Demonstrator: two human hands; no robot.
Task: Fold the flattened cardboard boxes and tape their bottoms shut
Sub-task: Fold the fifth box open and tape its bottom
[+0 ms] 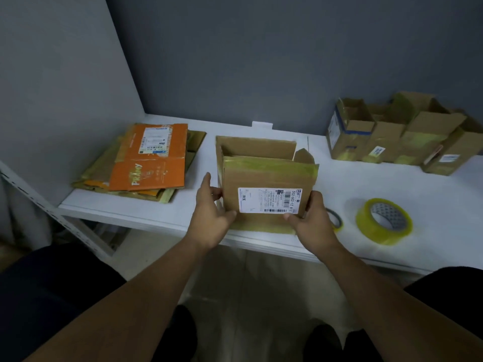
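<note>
Brown cardboard streaked with yellowish tape is seen in the box (266, 176), which is held upright at the near edge of the white shelf (366, 184), about midway along it. It is gripped from both sides. The left hand (211, 212) is wrapped round its left edge with the thumb laid on the near face. The right hand (312, 220) is closed on the lower right corner in the same way, thumb in front and fingers hidden behind. The box is opened out into a hollow shape, with its labelled face turned toward the person and flaps raised at the far side. The two-sided grip is judged to be chosen so that the walls can be squared and the box turned to bring its bottom flaps within reach; whether the bottom is already closed cannot be told. A stack (146, 163) of flattened boxes, topped by an orange one, is kept at the far left, well apart, as the supply to be worked through. A row (402, 137) of folded boxes is set at the far right, out of the working space. A tape roll (384, 220) is laid flat near the right hand, probably so that it can be taken up once the flaps are shut. A smaller roll (339, 221) is half hidden just behind that hand.
</note>
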